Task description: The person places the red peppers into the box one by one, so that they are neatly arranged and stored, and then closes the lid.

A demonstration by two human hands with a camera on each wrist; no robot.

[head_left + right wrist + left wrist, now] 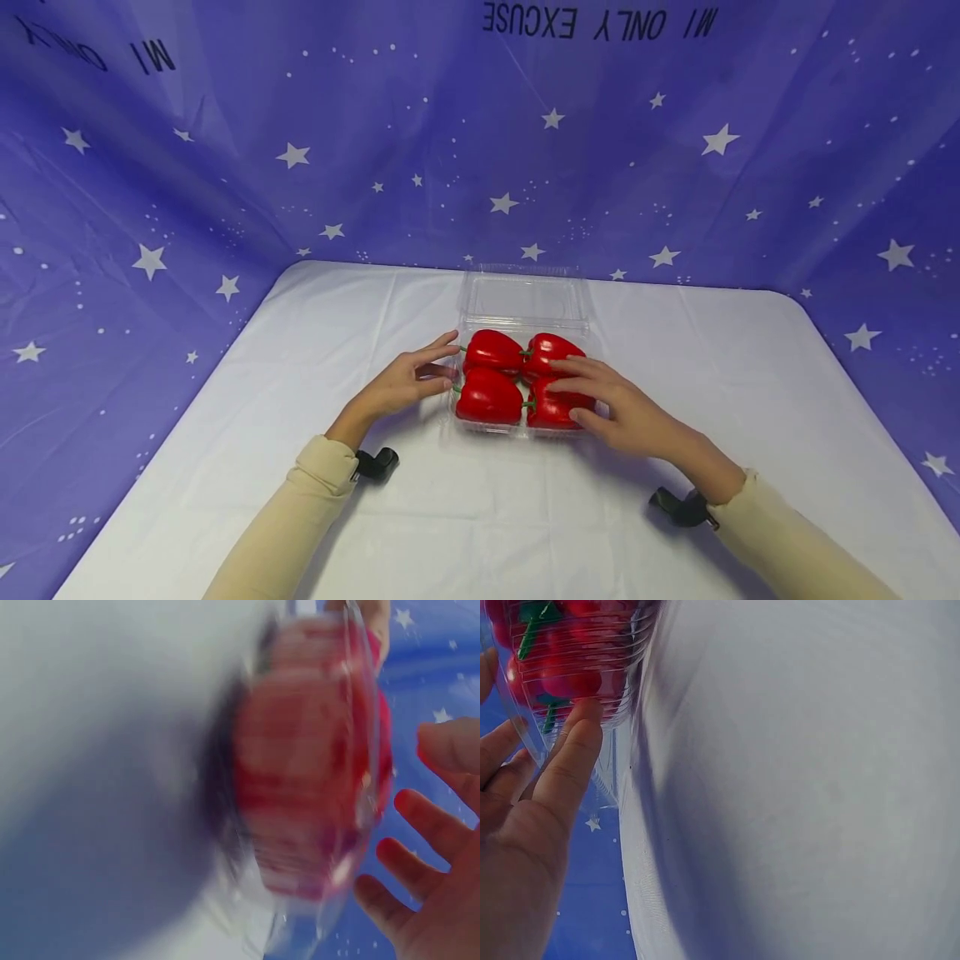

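Several red bell peppers with green stems fill the base of a clear plastic clamshell box (525,302), its lid folded back away from me. At the front left of the box lies one pepper (489,397); another pepper (492,350) sits behind it. My left hand (401,382) is at the box's left wall, fingers extended, with fingertips right at the ribbed plastic side (619,682). Over the right-hand peppers hovers my right hand (611,406), its fingers spread and partly covering the front right pepper (550,404). In the right wrist view its fingers (431,825) stand apart from the blurred box.
The box stands on a white cloth-covered table (487,517). Behind and at the sides hangs a blue curtain (420,125) with white stars. Each wrist wears a black camera mount, one left (377,464) and one right (681,506).
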